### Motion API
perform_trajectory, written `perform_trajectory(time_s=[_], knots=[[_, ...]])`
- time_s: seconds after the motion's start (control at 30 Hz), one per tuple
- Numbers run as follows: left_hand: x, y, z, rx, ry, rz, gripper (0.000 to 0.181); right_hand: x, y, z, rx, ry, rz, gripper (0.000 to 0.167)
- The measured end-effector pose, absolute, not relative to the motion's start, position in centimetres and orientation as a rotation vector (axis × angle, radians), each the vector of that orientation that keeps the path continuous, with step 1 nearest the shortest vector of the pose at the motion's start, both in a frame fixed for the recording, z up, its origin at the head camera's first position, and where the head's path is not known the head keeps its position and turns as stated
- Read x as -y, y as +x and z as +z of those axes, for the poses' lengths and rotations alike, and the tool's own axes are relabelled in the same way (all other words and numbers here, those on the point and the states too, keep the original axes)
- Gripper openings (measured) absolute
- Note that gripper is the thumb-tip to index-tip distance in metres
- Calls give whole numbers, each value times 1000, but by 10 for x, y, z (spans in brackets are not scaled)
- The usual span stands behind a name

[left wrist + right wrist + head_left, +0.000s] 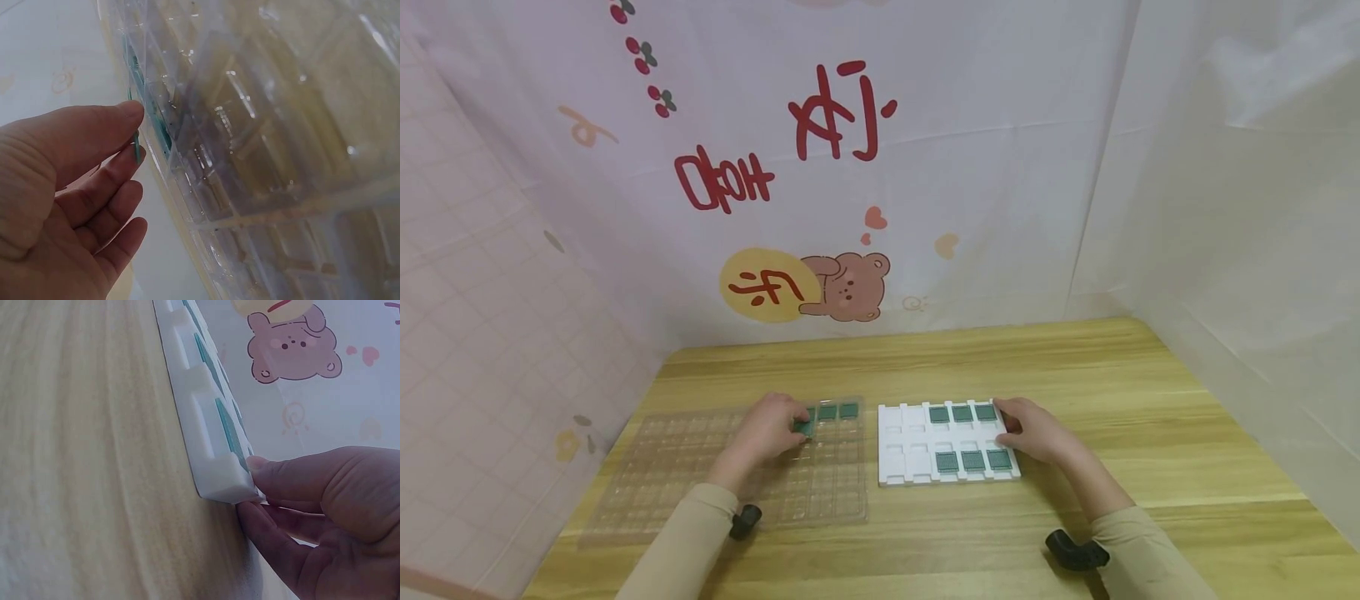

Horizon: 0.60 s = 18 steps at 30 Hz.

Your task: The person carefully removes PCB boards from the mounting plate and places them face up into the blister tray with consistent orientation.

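Observation:
My left hand (770, 427) pinches a small green square chip (137, 149) between thumb and forefinger, above the clear plastic tray (842, 507). Edge-on in the left wrist view, the chip looks thin, and the other fingers curve loosely beneath it. Two more green chips (848, 410) sit in the clear tray's far row, right of this hand. With thumb and fingers, my right hand (1036, 429) grips the right end of a white tray (895, 442). Three green chips (962, 413) lie in the white tray's far row and three chips (973, 461) in its near row, toward the right.
Both trays lie side by side on a wood-grain table (970, 542), the clear one stretching far to the left. A printed white curtain (985, 208) stands behind the table and along both sides. Black straps (1075, 552) sit at both wrists.

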State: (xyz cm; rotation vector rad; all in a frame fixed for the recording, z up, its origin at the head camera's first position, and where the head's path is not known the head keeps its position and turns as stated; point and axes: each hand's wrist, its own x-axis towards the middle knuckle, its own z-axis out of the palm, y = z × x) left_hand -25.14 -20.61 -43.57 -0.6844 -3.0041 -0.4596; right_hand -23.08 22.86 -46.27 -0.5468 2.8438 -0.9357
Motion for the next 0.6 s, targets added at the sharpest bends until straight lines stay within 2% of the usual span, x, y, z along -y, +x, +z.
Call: perform_trajectory(time_s=[0.6], knots=[[206, -256, -440, 3026, -674, -452, 22, -230, -230, -463, -2855, -557, -935, 61]])
